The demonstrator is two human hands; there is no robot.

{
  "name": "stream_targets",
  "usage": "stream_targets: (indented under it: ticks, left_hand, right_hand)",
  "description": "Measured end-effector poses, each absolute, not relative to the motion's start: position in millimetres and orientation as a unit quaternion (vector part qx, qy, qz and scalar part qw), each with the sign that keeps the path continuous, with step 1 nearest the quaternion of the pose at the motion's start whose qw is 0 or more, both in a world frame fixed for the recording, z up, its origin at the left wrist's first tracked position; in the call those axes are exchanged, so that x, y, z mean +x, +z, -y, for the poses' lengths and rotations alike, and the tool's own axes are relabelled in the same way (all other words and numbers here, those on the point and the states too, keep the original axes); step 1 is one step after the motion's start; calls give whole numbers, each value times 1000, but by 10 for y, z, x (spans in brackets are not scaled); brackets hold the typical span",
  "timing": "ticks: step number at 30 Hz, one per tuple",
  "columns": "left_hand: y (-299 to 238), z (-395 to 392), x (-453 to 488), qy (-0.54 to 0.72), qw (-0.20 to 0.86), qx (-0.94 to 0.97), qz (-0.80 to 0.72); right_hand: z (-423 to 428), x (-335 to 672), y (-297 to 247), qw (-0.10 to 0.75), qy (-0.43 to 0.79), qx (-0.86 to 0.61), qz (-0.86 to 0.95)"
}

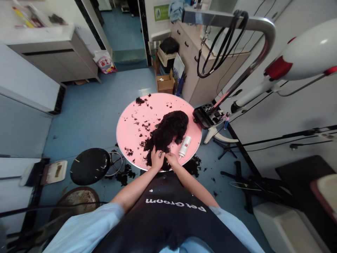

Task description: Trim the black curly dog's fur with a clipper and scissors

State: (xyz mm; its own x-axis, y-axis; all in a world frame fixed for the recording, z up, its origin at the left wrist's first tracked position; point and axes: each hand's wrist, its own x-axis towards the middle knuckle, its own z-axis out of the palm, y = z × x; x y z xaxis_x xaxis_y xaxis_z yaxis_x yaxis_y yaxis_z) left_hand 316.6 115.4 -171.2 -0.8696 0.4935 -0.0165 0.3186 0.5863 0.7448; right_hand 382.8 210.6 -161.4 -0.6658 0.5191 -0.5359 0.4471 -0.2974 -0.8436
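A black curly-haired dog (pixel 168 131) lies on a round pink table (pixel 131 130). My left hand (pixel 157 159) is closed on the dog's fur at its near end. My right hand (pixel 172 160) is closed round thin metal scissors, whose tips point up beside the fur. Between both hands a small metal part shows. A white bottle with a red label (pixel 185 146) lies on the table just right of my right hand.
Black hair clippings (pixel 137 121) litter the table and the blue floor (pixel 86 116). A black stool (pixel 90 166) stands at the left. A metal grooming arm (pixel 237 21) with black leashes and a white dryer (pixel 305 52) hang at the right. Cabinets line the back.
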Motion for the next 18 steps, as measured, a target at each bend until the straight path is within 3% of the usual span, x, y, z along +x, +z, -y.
stream_targets:
  ticks: [10, 18]
  left_hand:
    - [-1796, -1200, 3172, 385, 118, 244, -882]
    - [-1738, -1209, 3158, 395, 156, 247, -871]
  right_hand:
    - [-2207, 4591, -1014, -182, 825, -320, 429]
    - [-2123, 4509, -934, -194, 910, -266, 253]
